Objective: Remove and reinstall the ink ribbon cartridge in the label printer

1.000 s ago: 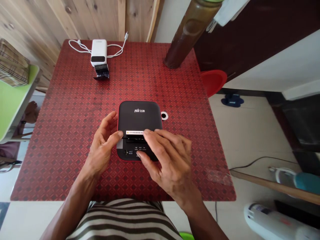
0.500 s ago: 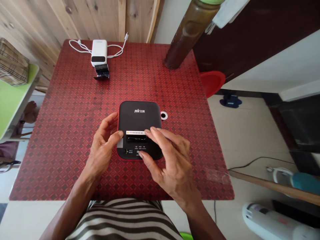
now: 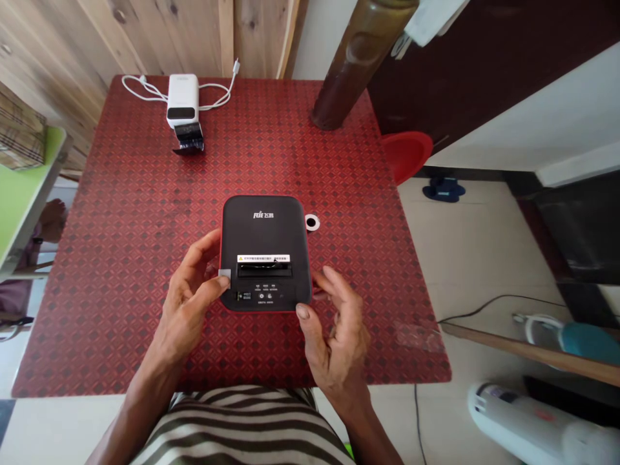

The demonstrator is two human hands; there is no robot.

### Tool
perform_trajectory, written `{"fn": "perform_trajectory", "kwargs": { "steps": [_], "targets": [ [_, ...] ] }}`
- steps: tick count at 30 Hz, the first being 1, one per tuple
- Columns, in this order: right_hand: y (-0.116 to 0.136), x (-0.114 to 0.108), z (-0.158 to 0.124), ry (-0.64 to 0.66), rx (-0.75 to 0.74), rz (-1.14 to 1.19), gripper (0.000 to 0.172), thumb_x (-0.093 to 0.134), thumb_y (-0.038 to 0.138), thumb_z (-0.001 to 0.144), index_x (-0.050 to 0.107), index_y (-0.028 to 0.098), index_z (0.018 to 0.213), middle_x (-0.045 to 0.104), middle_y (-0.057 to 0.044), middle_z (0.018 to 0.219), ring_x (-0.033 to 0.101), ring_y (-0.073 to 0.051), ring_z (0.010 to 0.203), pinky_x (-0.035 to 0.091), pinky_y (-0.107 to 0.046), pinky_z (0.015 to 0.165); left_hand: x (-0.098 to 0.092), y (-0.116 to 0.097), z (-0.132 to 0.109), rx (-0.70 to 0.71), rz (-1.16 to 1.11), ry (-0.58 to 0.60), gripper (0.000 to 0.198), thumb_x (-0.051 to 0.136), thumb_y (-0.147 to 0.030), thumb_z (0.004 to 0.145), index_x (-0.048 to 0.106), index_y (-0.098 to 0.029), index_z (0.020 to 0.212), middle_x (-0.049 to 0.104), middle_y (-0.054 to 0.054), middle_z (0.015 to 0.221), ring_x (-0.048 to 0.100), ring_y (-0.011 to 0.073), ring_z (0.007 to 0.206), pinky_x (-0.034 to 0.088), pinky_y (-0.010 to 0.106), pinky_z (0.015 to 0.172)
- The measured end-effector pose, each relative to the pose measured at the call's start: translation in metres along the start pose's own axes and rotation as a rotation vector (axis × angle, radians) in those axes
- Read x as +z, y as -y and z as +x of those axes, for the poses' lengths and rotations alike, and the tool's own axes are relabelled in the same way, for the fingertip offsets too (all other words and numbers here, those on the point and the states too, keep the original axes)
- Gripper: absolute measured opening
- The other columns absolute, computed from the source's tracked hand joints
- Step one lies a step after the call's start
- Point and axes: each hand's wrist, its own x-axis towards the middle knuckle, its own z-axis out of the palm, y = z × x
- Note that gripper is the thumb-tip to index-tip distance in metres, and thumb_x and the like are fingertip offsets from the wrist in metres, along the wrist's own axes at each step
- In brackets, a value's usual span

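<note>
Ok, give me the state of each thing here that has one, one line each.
Black printer, lid shut, flat on the red table.
Left hand, open, thumb on the printer's grey side tab.
Right hand, open, thumb at the printer's near right corner.
White power bank, lying flat; white cable beside it, one plug free.
Brown bottle, upright.

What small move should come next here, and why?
Probably press the grey latch on the black printer: the left hand has its thumb on it, and the right hand steadies the front right corner.
</note>
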Motion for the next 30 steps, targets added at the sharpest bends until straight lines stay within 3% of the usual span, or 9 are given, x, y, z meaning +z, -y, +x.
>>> {"fn": "perform_trajectory", "kwargs": {
  "steps": [7, 15, 21, 26, 30],
  "targets": [
    [-0.001, 0.004, -0.003, -0.03, 0.031, 0.068, 0.062, 0.071, 0.032, 0.112, 0.051, 0.025, 0.17, 0.084, -0.018, 0.137, 0.087, -0.031, 0.116, 0.074, -0.041, 0.084, 0.013, -0.008, 0.0, -0.05, -0.081, -0.067, 0.055, 0.087, -0.034, 0.092, 0.077, -0.034, 0.146, 0.076, 0.006, 0.155, 0.07, 0.0342, 0.144, 0.061, 0.048, 0.113],
    [0.001, 0.011, -0.004, -0.099, 0.05, 0.101, 0.058, 0.074, 0.036, 0.111, 0.056, 0.023, 0.165, 0.086, -0.018, 0.132, 0.089, -0.031, 0.113, 0.075, -0.039, 0.081, 0.019, -0.007, 0.0, -0.021, -0.092, -0.076, 0.051, 0.081, -0.03, 0.095, 0.075, -0.033, 0.146, 0.078, 0.006, 0.152, 0.072, 0.0331, 0.145, 0.06, 0.049, 0.118],
    [0.003, -0.001, 0.003, -0.054, 0.016, 0.036, 0.057, 0.073, 0.034, 0.111, 0.056, 0.024, 0.164, 0.088, -0.016, 0.13, 0.09, -0.031, 0.107, 0.075, -0.041, 0.08, 0.015, 0.0, -0.002, 0.011, -0.033, -0.044, 0.057, 0.078, -0.033, 0.099, 0.07, -0.034, 0.155, 0.073, 0.007, 0.161, 0.07, 0.0333, 0.148, 0.06, 0.049, 0.119],
    [0.007, -0.022, 0.043, -0.018, -0.182, -0.078, 0.033, 0.07, 0.015, 0.111, 0.073, 0.026, 0.142, 0.089, -0.01, 0.121, 0.087, -0.026, 0.108, 0.072, -0.043, 0.096, 0.004, 0.009, -0.002, 0.056, 0.004, 0.007, 0.058, 0.078, -0.039, 0.104, 0.067, -0.038, 0.161, 0.068, 0.006, 0.167, 0.068, 0.0335, 0.15, 0.06, 0.047, 0.118],
    [0.012, -0.014, 0.096, 0.129, -0.421, -0.139, 0.031, 0.065, 0.004, 0.111, 0.077, 0.022, 0.134, 0.089, -0.01, 0.123, 0.083, -0.025, 0.113, 0.068, -0.044, 0.105, -0.002, 0.017, 0.001, 0.13, 0.032, 0.041, 0.057, 0.078, -0.041, 0.106, 0.067, -0.037, 0.162, 0.067, 0.007, 0.169, 0.067, 0.034, 0.151, 0.062, 0.045, 0.113]
  ]
}}
